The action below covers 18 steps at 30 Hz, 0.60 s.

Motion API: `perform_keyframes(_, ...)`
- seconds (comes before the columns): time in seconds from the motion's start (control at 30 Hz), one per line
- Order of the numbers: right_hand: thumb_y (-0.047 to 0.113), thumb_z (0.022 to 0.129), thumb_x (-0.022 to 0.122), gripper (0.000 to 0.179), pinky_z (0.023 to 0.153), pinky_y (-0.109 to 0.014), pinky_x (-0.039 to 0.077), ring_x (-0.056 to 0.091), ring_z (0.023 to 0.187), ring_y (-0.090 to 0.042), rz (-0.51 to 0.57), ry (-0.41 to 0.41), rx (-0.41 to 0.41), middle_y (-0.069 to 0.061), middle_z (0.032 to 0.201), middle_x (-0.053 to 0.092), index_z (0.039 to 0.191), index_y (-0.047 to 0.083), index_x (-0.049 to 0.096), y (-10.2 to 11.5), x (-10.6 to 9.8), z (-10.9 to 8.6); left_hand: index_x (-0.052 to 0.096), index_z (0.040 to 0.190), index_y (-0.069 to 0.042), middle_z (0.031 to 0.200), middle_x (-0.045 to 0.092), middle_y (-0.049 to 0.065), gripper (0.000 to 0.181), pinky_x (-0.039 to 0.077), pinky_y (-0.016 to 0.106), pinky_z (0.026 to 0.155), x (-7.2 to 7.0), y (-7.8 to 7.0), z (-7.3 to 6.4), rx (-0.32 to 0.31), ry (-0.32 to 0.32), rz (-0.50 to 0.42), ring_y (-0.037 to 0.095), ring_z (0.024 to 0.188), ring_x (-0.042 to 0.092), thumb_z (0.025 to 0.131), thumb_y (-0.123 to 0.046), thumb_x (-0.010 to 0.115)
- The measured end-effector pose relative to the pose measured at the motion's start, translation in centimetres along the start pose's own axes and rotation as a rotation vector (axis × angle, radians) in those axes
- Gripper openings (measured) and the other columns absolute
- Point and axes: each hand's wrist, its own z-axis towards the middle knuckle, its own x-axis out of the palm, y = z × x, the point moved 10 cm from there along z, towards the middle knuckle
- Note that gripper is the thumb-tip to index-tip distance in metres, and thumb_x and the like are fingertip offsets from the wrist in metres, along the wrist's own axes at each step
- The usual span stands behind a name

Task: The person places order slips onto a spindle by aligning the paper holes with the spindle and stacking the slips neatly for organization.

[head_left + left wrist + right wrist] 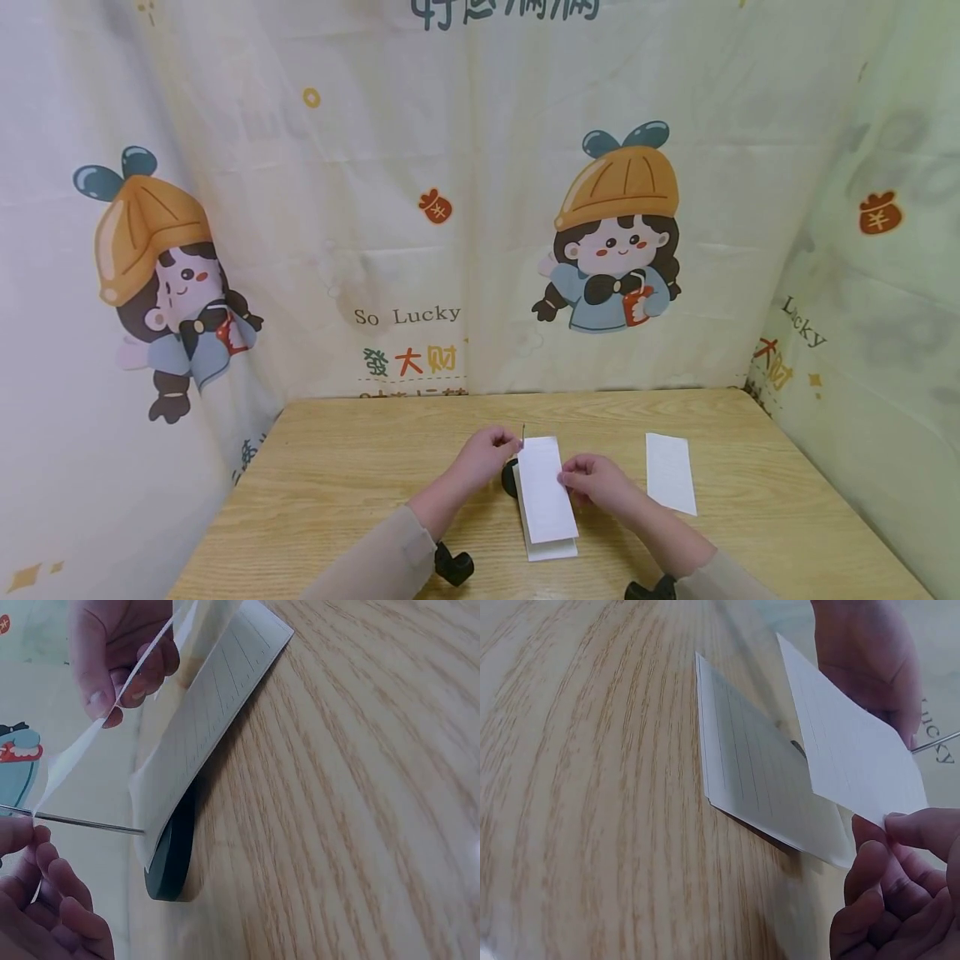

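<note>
A sheet of white paper (pixel 547 492) is raised at an angle between both hands. My left hand (pixel 487 457) pinches its upper left corner, right by the thin metal spike (pixel 90 823), which passes through that corner. On the sheet's right edge, the thumb and fingers of my right hand (pixel 600 482) pinch it. Beneath lies a stack of lined paper (pixel 217 697), also on the spike at one end. The spike rises from a dark round base (pixel 172 855), partly hidden by the papers in the head view.
A separate white sheet (pixel 671 473) lies to the right on the wooden table (pixel 337 475). A printed curtain (pixel 480 250) hangs behind the table and along both sides. Black wrist mounts (pixel 453 565) sit on the forearms.
</note>
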Motion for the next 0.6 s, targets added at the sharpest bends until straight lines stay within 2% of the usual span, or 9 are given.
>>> perform_keyframes(0.2, 0.018, 0.095, 0.066, 0.018, 0.055, -0.027, 0.041, 0.050, 0.060, -0.014, -0.025, 0.007, 0.009, -0.002, 0.066, 0.056, 0.098, 0.000, 0.064, -0.01, 0.16, -0.35, 0.067, 0.091, -0.014, 0.087, 0.062, -0.001, 0.014, 0.042, 0.032, 0.059, 0.41, 0.40, -0.21, -0.011, 0.018, 0.046, 0.017, 0.072, 0.051, 0.096, -0.027, 0.065)
perform_keyframes(0.4, 0.018, 0.093, 0.068, 0.015, 0.054, -0.026, 0.040, 0.051, 0.058, -0.013, -0.067, -0.003, 0.039, 0.000, 0.067, 0.057, 0.094, 0.003, 0.065, -0.58, 0.16, -0.28, 0.066, 0.089, -0.012, 0.085, 0.060, -0.001, 0.015, 0.043, 0.031, 0.059, 0.50, 0.42, -0.31, -0.017, 0.020, 0.089, 0.016, 0.071, 0.052, 0.096, -0.025, 0.066)
perform_keyframes(0.6, 0.015, 0.093, 0.068, 0.012, 0.050, -0.025, 0.038, 0.052, 0.053, -0.011, -0.102, 0.008, 0.024, 0.001, 0.066, 0.057, 0.089, 0.004, 0.066, -0.48, 0.39, -0.34, 0.066, 0.091, -0.012, 0.086, 0.062, 0.004, 0.013, 0.042, 0.031, 0.057, 0.83, 0.75, -0.52, -0.044, 0.050, 0.078, 0.016, 0.068, 0.051, 0.097, -0.023, 0.065)
